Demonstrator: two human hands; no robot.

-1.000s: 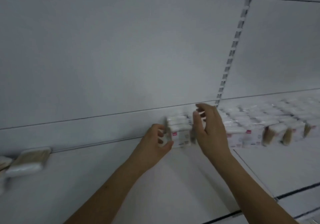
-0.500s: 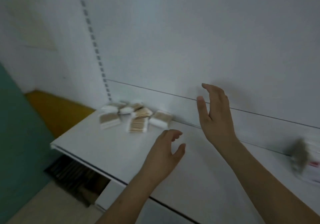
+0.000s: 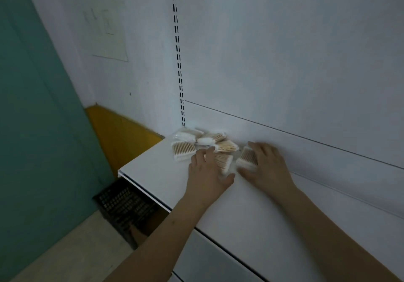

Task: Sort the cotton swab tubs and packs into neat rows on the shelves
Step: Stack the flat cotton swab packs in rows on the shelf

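A loose heap of cotton swab packs [image 3: 205,142] lies at the far left end of the white shelf [image 3: 157,172], against the back panel. The packs are clear wraps of wooden-stemmed swabs, lying at different angles. My left hand [image 3: 206,172] lies flat with straight fingers over one pack [image 3: 224,161] at the near side of the heap. My right hand [image 3: 267,166] rests with spread fingers against another pack [image 3: 247,158] on the right of the heap, its thumb below the pack. Motion blurs both packs.
A slotted upright [image 3: 178,63] runs up the white back panel [image 3: 284,63] above the heap. The shelf ends just left of the packs. Below it stand a black perforated crate [image 3: 124,205] on the floor, a yellow board [image 3: 118,133] and a teal wall [image 3: 32,128].
My view has swung left from the boxed swabs to the heap at the shelf's end. Both hands, empty in the air half a second ago, have come down onto the packs.
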